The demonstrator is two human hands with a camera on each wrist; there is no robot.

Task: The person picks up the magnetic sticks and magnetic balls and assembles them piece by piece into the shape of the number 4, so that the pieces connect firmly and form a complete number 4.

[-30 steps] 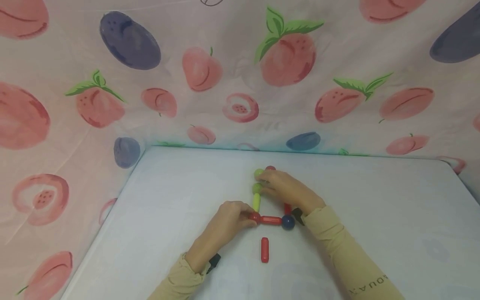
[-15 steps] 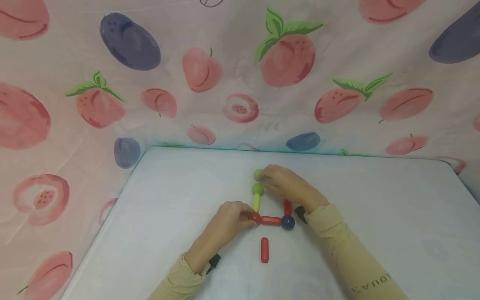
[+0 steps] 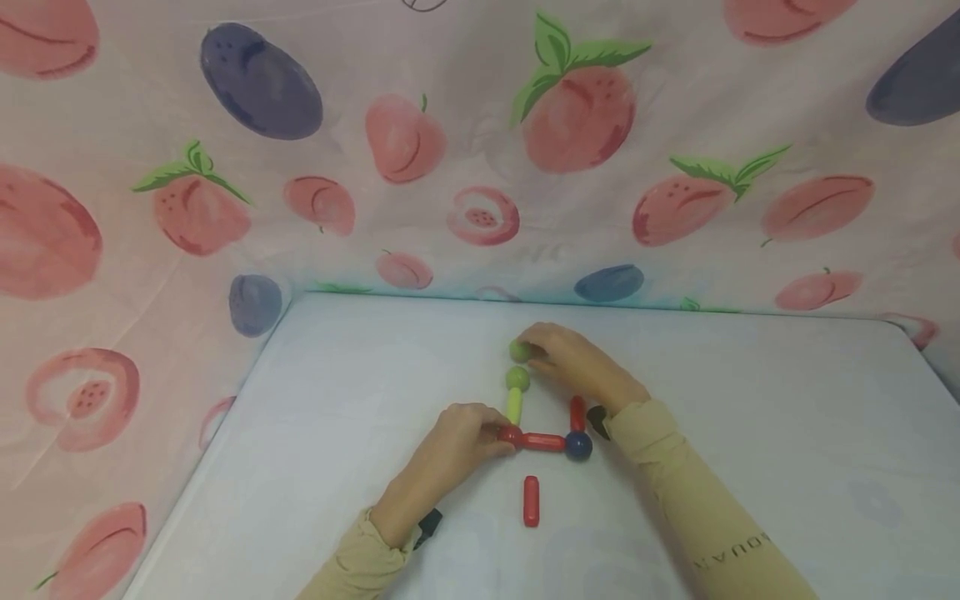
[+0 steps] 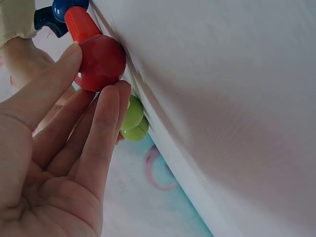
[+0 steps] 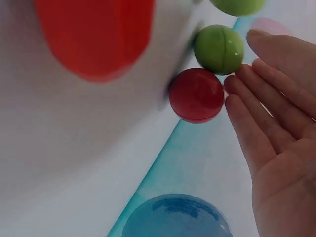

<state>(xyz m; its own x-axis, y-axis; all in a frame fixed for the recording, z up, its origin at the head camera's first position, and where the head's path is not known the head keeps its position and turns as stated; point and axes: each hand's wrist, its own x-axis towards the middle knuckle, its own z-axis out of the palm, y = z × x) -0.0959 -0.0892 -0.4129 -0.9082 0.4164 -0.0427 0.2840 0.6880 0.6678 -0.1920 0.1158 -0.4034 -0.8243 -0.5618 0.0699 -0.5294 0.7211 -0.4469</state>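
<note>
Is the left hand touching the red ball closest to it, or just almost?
Touching. The left wrist view shows the left hand pinching the red ball: its thumb meets one side and its fingertips the lower edge.

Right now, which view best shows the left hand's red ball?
The left wrist view: the red ball appears large, barely covered by the left hand. The head view shows it small, partly covered; the right wrist view lacks it.
</note>
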